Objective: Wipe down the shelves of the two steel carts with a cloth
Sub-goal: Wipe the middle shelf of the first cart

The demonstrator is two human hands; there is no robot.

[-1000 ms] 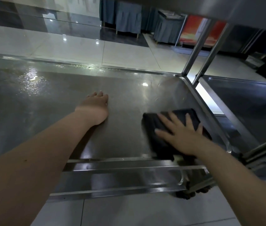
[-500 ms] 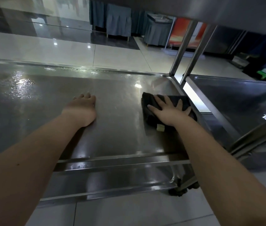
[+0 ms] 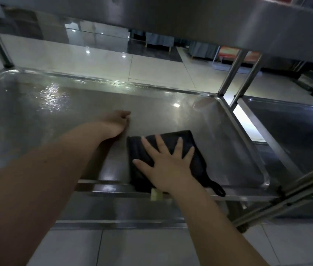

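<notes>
The black cloth (image 3: pixel 173 140) is pressed flat under the right hand (image 3: pixel 169 169), whose fingers are straight and spread, at the near right of the wet steel shelf (image 3: pixel 55 116), against its front rim. The left hand (image 3: pixel 114 124) is rested on the shelf just beside the cloth, with fingers loosely bent and nothing held.

left grip (image 3: pixel 116 122): arm outstretched, fingers unclear | right grip (image 3: pixel 168 164): palm down, fingers splayed
</notes>
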